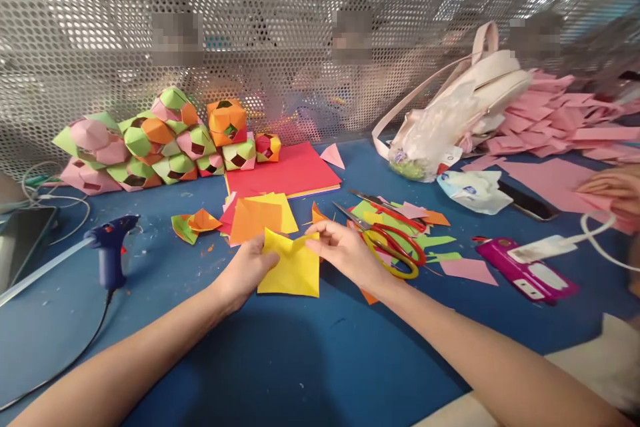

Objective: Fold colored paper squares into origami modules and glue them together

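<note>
A yellow square of paper point(289, 270) is held up over the blue table, bent inward along its top edge. My left hand point(247, 270) pinches its left side, thumb in front. At the upper right corner, my right hand point(343, 247) has its fingers closed on the same sheet. Just behind lie orange paper squares point(255, 217) on top of yellow and pink ones. To the right of my right hand are scissors with yellow handles point(393, 257) and scissors with red handles point(413, 243), among paper scraps. Folded green and orange pieces point(197, 221) rest left of the squares.
Folded paper balls point(170, 137) are piled at the back left, beside a red paper stack point(285, 170). A blue glue gun point(111, 257) stands left. On the right are a magenta power strip point(530, 273), a pale bag point(450, 93), pink papers point(550, 113) and another person's hand point(610, 187).
</note>
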Action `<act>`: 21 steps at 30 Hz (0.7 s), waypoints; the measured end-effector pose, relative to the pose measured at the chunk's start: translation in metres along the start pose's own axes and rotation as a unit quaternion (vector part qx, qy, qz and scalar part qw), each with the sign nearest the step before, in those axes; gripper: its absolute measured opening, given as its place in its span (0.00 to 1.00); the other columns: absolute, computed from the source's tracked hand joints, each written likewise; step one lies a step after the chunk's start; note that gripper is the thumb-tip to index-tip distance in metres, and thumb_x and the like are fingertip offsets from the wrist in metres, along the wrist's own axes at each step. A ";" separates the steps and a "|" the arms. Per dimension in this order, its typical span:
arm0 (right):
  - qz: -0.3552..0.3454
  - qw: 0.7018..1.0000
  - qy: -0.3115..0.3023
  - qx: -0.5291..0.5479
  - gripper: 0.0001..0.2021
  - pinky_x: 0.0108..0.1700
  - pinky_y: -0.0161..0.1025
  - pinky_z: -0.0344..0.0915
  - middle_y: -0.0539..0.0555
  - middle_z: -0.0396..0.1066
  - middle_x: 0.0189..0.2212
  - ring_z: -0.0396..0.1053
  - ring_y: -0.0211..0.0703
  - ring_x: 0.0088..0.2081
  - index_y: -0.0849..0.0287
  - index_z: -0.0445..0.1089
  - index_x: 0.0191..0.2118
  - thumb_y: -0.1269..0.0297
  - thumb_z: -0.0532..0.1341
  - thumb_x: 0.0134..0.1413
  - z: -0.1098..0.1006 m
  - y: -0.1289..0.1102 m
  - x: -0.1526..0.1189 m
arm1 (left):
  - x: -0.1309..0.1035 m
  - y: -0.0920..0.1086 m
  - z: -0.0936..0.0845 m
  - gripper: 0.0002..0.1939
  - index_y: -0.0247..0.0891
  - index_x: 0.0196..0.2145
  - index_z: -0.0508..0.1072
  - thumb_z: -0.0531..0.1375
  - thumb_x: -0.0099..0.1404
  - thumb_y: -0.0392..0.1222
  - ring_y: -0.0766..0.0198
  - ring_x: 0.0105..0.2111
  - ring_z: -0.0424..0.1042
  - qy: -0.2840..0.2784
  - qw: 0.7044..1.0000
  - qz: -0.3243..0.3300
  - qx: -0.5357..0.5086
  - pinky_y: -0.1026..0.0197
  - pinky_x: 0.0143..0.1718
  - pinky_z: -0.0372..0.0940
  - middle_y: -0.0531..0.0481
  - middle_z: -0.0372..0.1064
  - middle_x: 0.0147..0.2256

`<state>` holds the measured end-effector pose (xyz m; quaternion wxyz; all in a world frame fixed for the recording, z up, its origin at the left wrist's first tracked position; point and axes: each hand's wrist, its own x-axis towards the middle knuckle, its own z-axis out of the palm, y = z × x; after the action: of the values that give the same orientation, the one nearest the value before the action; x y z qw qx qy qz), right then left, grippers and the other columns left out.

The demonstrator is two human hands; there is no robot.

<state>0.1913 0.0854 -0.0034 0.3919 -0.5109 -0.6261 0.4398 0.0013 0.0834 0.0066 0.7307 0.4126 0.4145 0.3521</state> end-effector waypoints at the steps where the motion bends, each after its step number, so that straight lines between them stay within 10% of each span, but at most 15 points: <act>1: 0.002 1.000 -0.012 -0.006 0.10 0.27 0.34 0.59 0.47 0.64 0.24 0.61 0.36 0.25 0.57 0.66 0.35 0.57 0.61 0.50 0.000 0.001 0.000 | 0.000 -0.001 0.000 0.15 0.36 0.39 0.73 0.59 0.52 0.29 0.56 0.30 0.76 0.007 1.000 0.009 0.024 0.60 0.30 0.70 0.46 0.76 0.33; 21: 0.082 0.986 -0.033 0.142 0.10 0.38 0.38 0.62 0.50 0.68 0.30 0.66 0.38 0.33 0.60 0.68 0.34 0.61 0.64 0.45 -0.006 0.008 0.006 | 0.002 -0.004 -0.001 0.17 0.37 0.42 0.73 0.59 0.54 0.30 0.59 0.34 0.76 -0.012 0.996 0.022 0.088 0.63 0.35 0.69 0.49 0.76 0.36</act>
<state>0.1986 0.0930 -0.0085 0.4019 -0.4847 -0.5261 0.5716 0.0019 0.0839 0.0018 0.6885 0.4887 0.4261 0.3250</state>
